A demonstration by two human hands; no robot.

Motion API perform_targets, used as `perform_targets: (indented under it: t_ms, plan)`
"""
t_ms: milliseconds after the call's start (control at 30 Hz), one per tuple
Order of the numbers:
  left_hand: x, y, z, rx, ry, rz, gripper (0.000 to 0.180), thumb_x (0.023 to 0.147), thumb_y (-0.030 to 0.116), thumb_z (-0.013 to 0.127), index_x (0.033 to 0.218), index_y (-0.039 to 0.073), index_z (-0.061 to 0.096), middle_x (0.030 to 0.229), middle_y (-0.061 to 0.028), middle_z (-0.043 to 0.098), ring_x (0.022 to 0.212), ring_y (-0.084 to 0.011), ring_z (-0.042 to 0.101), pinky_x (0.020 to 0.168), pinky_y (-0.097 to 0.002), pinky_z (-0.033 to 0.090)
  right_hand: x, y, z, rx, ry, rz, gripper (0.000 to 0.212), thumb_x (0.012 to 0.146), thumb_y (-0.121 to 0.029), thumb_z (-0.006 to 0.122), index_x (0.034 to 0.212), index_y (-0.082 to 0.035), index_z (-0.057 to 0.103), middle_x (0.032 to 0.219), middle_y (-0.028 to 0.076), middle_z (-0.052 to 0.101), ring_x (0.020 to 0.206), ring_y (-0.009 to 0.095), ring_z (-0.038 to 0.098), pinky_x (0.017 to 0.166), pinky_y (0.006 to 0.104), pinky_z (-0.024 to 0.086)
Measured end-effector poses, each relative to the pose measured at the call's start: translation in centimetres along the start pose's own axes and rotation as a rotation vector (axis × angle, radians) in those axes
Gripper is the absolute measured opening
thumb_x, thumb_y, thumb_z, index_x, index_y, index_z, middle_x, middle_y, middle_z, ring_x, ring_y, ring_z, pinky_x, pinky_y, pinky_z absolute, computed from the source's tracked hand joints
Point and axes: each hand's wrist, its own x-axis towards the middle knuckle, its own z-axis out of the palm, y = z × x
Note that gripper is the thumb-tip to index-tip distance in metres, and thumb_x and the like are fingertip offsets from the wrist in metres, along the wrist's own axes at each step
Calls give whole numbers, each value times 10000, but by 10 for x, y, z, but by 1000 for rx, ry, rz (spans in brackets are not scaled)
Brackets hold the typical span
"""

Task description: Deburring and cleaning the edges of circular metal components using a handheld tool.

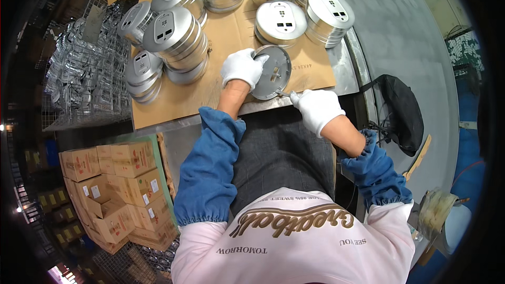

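Grey floor [434, 100] runs past us from one to four o'clock, and a metal-edged worktop [344, 68] spans our ten to two. Over much of it we see a brown cardboard sheet [231, 29]. At ten o'clock stands a wire basket [55, 92] packed with shiny metal pieces [97, 68]; at eight, a pile of brown boxes [132, 159], one with its flaps up. Stacks of silver lids [280, 20] stand on the cardboard from ten to one o'clock. Just beside the worktop, at three, is a black bag [397, 110].

Near twelve o'clock, at the worktop's near edge, we have one grey lid [281, 66] tilted, its hollow side toward us. Our left hand [243, 67], white-gloved, is closed on its rim at the lid's ten o'clock. Our right hand [318, 109], gloved likewise, pinches a slim rod [283, 93] at the lid's five o'clock; whether its tip touches, we cannot tell.
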Motion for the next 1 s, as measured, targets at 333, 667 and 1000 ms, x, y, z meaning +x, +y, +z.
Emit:
perform_targets:
  t_ms: [333,667,1000]
  plan:
    - [-2,-1,11,7,82,30,357,754,465,631,843,124,687,821,-129,662,783,-335,626,691,-400,496,2,-1,9,-40,25,-68,163,826,-115,488,867,-37,626,729,139,637,669,293,643,572,401,498]
    - [11,-50,37,-329,153,-126,356,716,330,719,852,2,683,731,-152,663,657,-217,638,634,-333,480,-22,-14,62,80,37,135,442,791,-80,512,1232,-93,492,885,137,578,639,280,625,524,402,504]
    - [-19,-51,73,-1031,287,-113,273,804,145,696,974,-35,579,910,-92,646,783,-141,588,698,-271,473,-17,-1,57,392,299,154,460,805,-96,535,1258,-161,484,948,85,605,732,282,622,619,374,504]
